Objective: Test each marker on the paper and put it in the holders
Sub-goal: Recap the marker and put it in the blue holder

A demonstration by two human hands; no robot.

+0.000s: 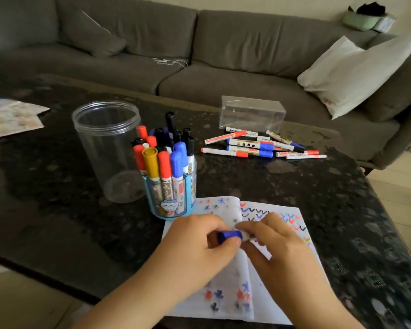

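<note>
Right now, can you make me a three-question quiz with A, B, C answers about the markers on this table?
1. Where is the big clear jar? A left of the blue marker holder B on the paper C on the sofa
2. What colour is the cap in the hands? A red B yellow C blue
3. The big clear jar is: A empty B full C lidded

A: it stands beside the holder, to its left.
C: the cap between both hands is blue.
A: nothing shows inside, and its mouth is open.

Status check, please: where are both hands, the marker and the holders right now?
Left hand grips blue cap; right hand pinches marker body. Both over paper. Blue holder crowded, clear jar empty. Loose markers remain.
</note>
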